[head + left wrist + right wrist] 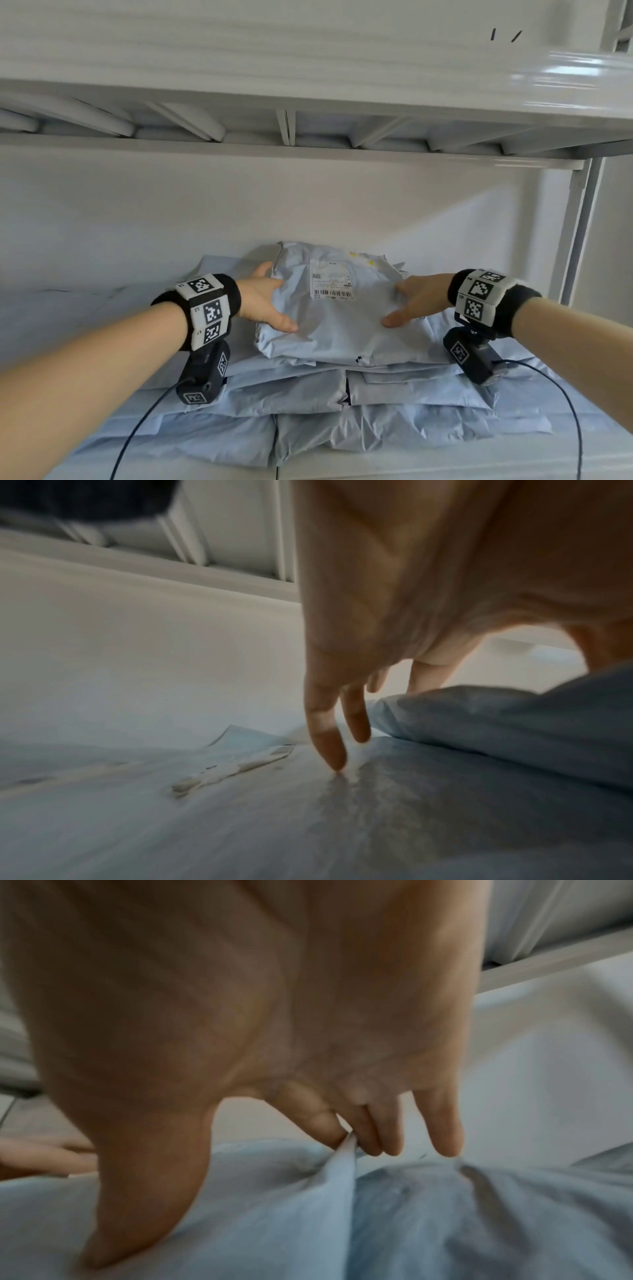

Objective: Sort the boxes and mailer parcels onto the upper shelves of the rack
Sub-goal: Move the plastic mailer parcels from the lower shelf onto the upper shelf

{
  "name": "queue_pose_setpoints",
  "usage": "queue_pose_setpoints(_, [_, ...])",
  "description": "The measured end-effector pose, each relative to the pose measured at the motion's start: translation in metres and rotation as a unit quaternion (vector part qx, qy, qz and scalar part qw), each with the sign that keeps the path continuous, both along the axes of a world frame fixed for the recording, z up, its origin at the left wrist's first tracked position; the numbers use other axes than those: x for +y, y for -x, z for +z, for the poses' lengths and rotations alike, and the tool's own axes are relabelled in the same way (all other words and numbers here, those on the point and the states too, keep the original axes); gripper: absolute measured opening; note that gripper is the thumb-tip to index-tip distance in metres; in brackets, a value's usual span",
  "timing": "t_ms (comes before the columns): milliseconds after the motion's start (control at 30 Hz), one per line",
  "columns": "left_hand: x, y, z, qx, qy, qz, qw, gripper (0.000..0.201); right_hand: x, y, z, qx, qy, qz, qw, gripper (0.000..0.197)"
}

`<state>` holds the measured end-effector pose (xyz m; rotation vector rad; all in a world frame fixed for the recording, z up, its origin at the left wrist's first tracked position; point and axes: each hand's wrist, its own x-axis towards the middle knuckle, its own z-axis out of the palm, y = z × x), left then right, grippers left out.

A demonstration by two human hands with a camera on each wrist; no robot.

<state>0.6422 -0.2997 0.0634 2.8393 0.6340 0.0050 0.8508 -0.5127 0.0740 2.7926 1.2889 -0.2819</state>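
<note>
A pale blue mailer parcel (342, 329) with a white barcode label (331, 282) lies on top of a stack of like mailers (308, 428) on the rack shelf. My left hand (265, 301) is at its left edge, thumb on top. In the left wrist view its straight fingers (329, 745) point down and touch the lower mailer (308, 831) beside the top parcel (496, 723). My right hand (414, 301) rests on the parcel's right side, thumb pressing the top. In the right wrist view a ridge of the mailer (377, 1218) rises between its extended fingers (441, 1129).
The shelf above (308, 89) hangs low over the stack, with ribs on its underside. A grey rack post (582, 222) stands at the right. A white wall (137, 222) closes the back. Bare shelf lies left of the stack. Black cables trail from both wrist cameras.
</note>
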Motion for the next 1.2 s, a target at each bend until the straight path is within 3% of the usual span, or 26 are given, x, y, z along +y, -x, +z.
queue_pose_setpoints(133, [0.001,0.000,-0.005,0.035,-0.046,0.006,0.998,0.098,-0.005,-0.002,-0.008,-0.047,0.039,-0.009,0.998,0.098])
queue_pose_setpoints(300, [-0.001,0.004,-0.009,0.023,-0.063,-0.011,0.998,0.085,-0.008,0.009,-0.011,-0.102,0.036,0.006,0.994,0.085])
queue_pose_setpoints(500, [-0.019,0.027,-0.006,-0.110,-0.060,-0.054,0.991,0.065,-0.019,0.035,0.001,-0.156,0.016,0.060,0.986,0.079])
queue_pose_setpoints(700, [-0.055,0.074,-0.018,-0.243,-0.052,-0.175,0.953,0.040,-0.031,0.090,0.018,-0.222,-0.037,0.165,0.960,0.073])
queue_pose_setpoints(967, [-0.071,0.146,-0.083,-0.252,0.023,-0.301,0.919,0.030,-0.030,0.203,-0.006,-0.265,-0.112,0.312,0.905,0.067])
queue_pose_setpoints(1200, [-0.029,0.225,-0.195,-0.127,0.124,-0.290,0.940,0.027,-0.001,0.308,-0.079,-0.230,-0.186,0.374,0.879,0.053])
